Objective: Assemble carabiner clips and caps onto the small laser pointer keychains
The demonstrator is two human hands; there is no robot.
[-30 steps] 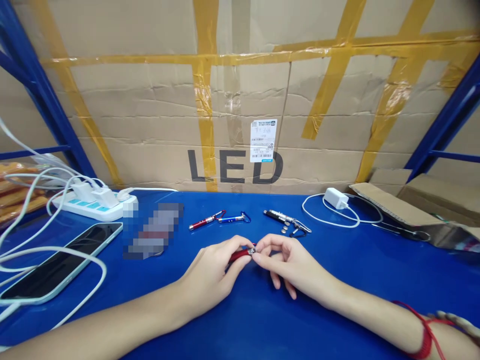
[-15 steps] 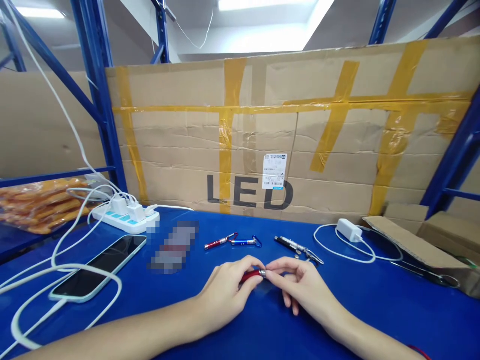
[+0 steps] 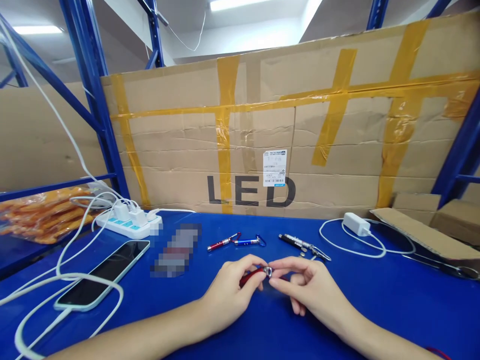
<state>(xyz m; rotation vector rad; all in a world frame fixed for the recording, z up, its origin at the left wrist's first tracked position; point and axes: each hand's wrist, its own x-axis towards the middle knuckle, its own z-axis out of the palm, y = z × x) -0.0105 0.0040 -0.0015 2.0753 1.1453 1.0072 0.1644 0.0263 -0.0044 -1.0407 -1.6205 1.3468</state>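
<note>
View: head, the only one.
Held pen: red pen (image 3: 250, 276), lower middle of the frame, above the table (image 3: 240, 342); silver end (image 3: 267, 271) points right.
Left hand: left hand (image 3: 234, 285), lower centre, pinched round the red body, thumb below, fingers over the top.
Right hand: right hand (image 3: 313, 280), right of centre, thumb and index narrow at the silver end, other fingers curled; can't tell if they grip it or a small part.
Pens behind: loose red pen (image 3: 220, 244) and blue pen (image 3: 247, 242) mid-frame, side by side; black pen (image 3: 290, 240) right of them, small disc (image 3: 303, 253) just below it.
Left of frame: phone (image 3: 101, 275), power strip (image 3: 123, 226) above it, white cables around.
Right of frame: charger (image 3: 356, 224) with looped lead.
Backdrop: taped box (image 3: 180, 140), "LED" on it.
Fingertip work, done well: probably best with left steadying the body, right working in line with the pen, light pinch.
Watch for: small parts could slip or roll; low over bare table seems safest, silver end in sight.
</note>
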